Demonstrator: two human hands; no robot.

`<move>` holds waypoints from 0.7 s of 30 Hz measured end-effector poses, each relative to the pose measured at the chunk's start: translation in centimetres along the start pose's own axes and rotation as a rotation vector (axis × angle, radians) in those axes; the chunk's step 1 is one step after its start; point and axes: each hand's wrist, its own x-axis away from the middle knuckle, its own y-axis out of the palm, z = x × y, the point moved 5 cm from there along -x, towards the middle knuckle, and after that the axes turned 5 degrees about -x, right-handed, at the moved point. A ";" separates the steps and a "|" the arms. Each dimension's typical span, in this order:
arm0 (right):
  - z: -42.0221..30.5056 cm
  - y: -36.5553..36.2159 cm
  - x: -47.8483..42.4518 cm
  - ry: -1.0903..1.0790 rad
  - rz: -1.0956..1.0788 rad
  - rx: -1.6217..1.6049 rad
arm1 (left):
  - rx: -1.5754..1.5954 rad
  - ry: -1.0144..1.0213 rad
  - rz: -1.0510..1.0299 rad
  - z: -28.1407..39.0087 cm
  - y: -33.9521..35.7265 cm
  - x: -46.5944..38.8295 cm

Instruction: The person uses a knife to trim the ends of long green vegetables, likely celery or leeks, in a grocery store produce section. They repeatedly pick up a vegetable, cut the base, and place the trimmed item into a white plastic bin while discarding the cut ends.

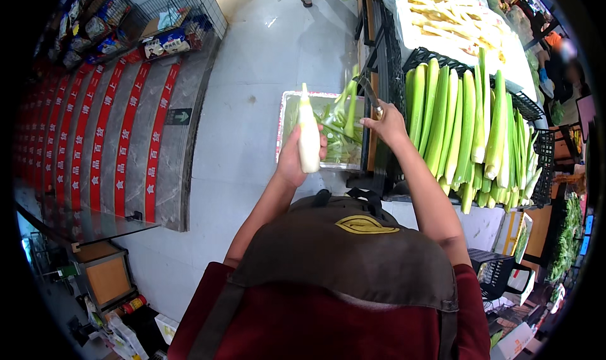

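Observation:
A pale, peeled water bamboo stem (308, 140) points upward in my left hand (292, 155), its fingers wrapped round it. My right hand (389, 124) grips a knife (371, 95) by its handle. Green leafy peelings (351, 105) hang in the air beside the blade, partly blurred; whether they touch it I cannot tell. Under both hands a white foam box (283, 105) on the floor holds green trimmings (342, 140). Long green stalks with pale ends (438, 123) lie side by side in a black crate to the right of my right hand.
Pale root-like vegetables (450, 21) lie on white plastic behind the black crate (544, 170). Marble steps (177, 170) with red strips rise at left, near wire baskets (165, 5) of packets. A person's feet (307, 2) stand on the floor ahead. A black basket (492, 272) is at lower right.

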 end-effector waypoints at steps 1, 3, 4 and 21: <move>0.6 0.5 -0.3 -0.095 0.070 -0.002 | 0.025 -0.007 -0.026 -0.1 0.3 -0.1; 0.4 1.6 0.3 -0.074 0.014 -0.203 | 0.032 0.007 0.045 -0.2 0.8 -0.2; -2.7 2.5 2.1 0.048 -0.108 -0.398 | 0.017 0.023 0.140 0.1 1.7 -0.4; 6.7 -27.7 20.8 0.122 0.613 -0.256 | -0.922 0.104 -0.224 -7.4 16.4 -3.4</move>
